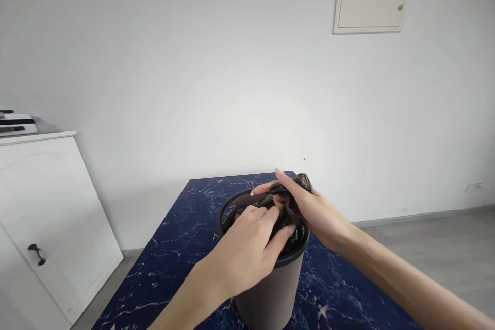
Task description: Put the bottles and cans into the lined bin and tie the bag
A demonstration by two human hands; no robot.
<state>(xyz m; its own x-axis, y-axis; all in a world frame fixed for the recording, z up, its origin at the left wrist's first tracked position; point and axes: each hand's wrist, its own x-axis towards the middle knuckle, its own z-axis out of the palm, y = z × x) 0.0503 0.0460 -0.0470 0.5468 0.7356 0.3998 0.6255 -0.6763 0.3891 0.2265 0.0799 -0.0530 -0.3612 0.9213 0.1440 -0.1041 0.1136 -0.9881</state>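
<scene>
White wall (185,72) fills most of the view, and below it a blue, marble-veined worktop (162,273) carries the bin. Beside it to the left is a white cabinet (62,216), well apart from the work.

The brownish-grey bin (270,296) is upright near the worktop's front, its base partly cut off by the lower edge of the view. Neither hand is seen bracing its outer wall, so a hard sideways pull or a forearm leaning on the dark rim (289,259) could drag or tip it.

Both hands work at its mouth. The right hand (309,209) wraps around bunched plastic, thumb and one finger stretched out; the left hand (249,247) reaches over the near rim, fingers and thumb bent against the folds, though I cannot tell whether they pinch firmly.

The black plastic bag (304,181) lies crumpled inside the bin's mouth, part of it rising above the right hand. Being thin, it could split if the hands tug apart or a fingernail catches it. Slick folds might also slide free, or snag around the handle hole (229,215).
</scene>
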